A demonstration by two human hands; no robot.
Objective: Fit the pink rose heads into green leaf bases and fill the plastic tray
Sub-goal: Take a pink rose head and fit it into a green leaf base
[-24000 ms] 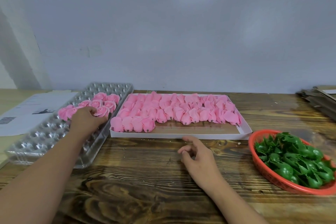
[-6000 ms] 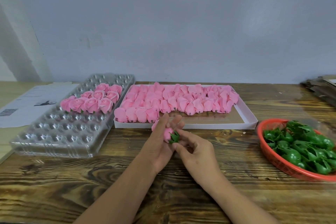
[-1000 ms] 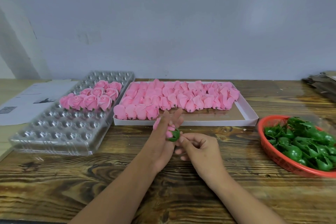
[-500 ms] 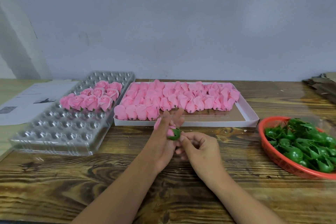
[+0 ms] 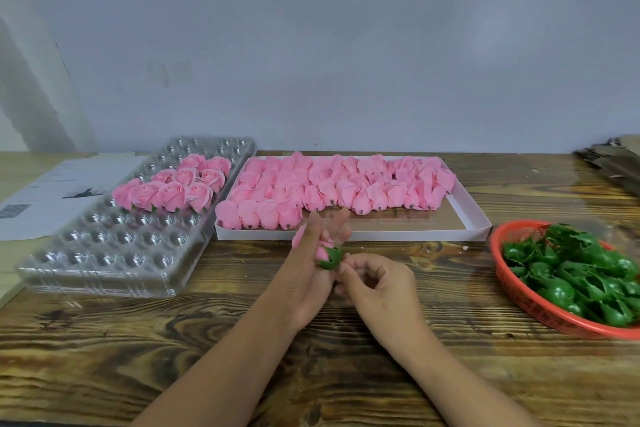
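Note:
My left hand (image 5: 310, 274) holds a pink rose head (image 5: 322, 252) between its fingers, over the wooden table in front of the white box. A green leaf base (image 5: 330, 257) sits on the rose's lower end, and my right hand (image 5: 379, 291) pinches that base from the right. The clear plastic tray (image 5: 104, 253) lies at the left, with several finished roses (image 5: 173, 189) in its far rows. The white box (image 5: 464, 218) of loose pink rose heads (image 5: 332, 189) is at the middle back. A red basket (image 5: 519, 298) of green leaf bases (image 5: 585, 274) stands at the right.
Printed paper sheets (image 5: 59, 191) lie at the far left beside the tray. A stack of brown cardboard pieces (image 5: 613, 163) sits at the back right corner. A grey wall rises behind the table.
Both hands stay together at the same spot in front of the box. The leaf base has seated a little further onto the rose head; otherwise nothing has moved.

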